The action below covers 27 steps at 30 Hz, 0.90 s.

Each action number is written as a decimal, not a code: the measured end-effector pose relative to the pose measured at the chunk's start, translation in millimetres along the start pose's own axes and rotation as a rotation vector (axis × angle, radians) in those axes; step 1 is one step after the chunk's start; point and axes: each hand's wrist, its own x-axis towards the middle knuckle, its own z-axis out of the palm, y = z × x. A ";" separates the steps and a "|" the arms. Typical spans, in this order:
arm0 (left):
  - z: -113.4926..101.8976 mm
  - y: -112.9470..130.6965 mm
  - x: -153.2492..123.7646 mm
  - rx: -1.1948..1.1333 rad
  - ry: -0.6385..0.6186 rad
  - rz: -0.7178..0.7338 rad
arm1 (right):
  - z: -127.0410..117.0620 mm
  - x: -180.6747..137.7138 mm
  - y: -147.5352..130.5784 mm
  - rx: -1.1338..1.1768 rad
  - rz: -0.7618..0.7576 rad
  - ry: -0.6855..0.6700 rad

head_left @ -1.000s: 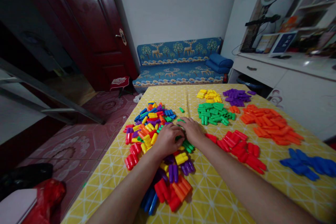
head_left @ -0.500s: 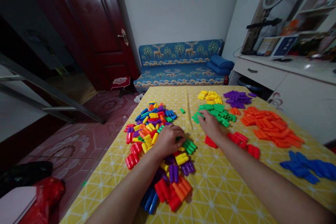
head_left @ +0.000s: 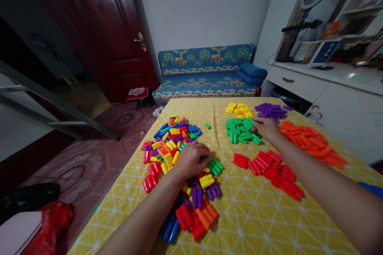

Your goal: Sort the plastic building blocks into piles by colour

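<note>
My left hand (head_left: 195,160) rests on the right side of a mixed pile of bullet-shaped plastic pieces (head_left: 169,159), its fingers curled; what lies under them is hidden. Green joined pieces (head_left: 216,166) lie just beside its fingertips. My right hand (head_left: 266,128) is at the right edge of a heap of green pieces (head_left: 241,129), fingers stretched out and touching the heap, with no piece visible in them. Behind it are purple pieces (head_left: 271,110), and orange pieces (head_left: 311,141) lie beside the wrist. Red pieces (head_left: 271,167) are spread nearer me, left of the right forearm.
Yellow pieces (head_left: 239,110) form a heap at the far side of the yellow patterned tablecloth (head_left: 239,215). One green piece (head_left: 208,126) lies alone between the piles. Blue pieces (head_left: 371,189) are mostly hidden by my right forearm. A blue sofa (head_left: 206,81) stands beyond the table.
My right hand has moved from the left side of the green heap to its right side. The green heap sits closer together. My left hand has stayed in place.
</note>
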 end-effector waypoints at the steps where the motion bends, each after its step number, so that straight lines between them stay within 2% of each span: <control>1: -0.1 -0.2 0.0 -0.004 -0.002 0.000 | -1.7 0.2 -0.9 0.003 0.006 -0.009; 6: -0.2 -1.0 0.6 -0.011 -0.004 0.007 | -15.2 -3.3 -10.9 0.016 0.016 0.048; 10: 0.2 -1.7 0.8 -0.020 -0.003 0.010 | -3.2 -37.2 -37.1 0.131 -0.066 0.058; 12: 1.0 -3.0 0.3 -0.028 0.002 0.010 | 12.3 -69.0 -52.5 0.228 -0.091 -0.043; 15: 3.0 -5.8 -0.7 -0.076 0.044 0.011 | 33.5 -122.0 -68.5 0.242 -0.129 -0.327; 17: 4.5 -7.8 -1.0 -0.133 0.095 0.004 | 39.8 -150.6 -72.1 0.122 -0.204 -0.480; 20: 6.7 -10.7 -1.0 -0.189 0.203 -0.037 | 40.1 -174.1 -69.3 -0.119 -0.312 -0.607; 23: 8.1 -12.6 -0.8 -0.200 0.296 -0.069 | 44.7 -177.9 -64.2 -0.241 -0.396 -0.618; 27: 7.2 -12.6 -1.3 -0.167 0.288 -0.100 | 68.0 -169.6 -62.7 -0.262 -0.407 -0.456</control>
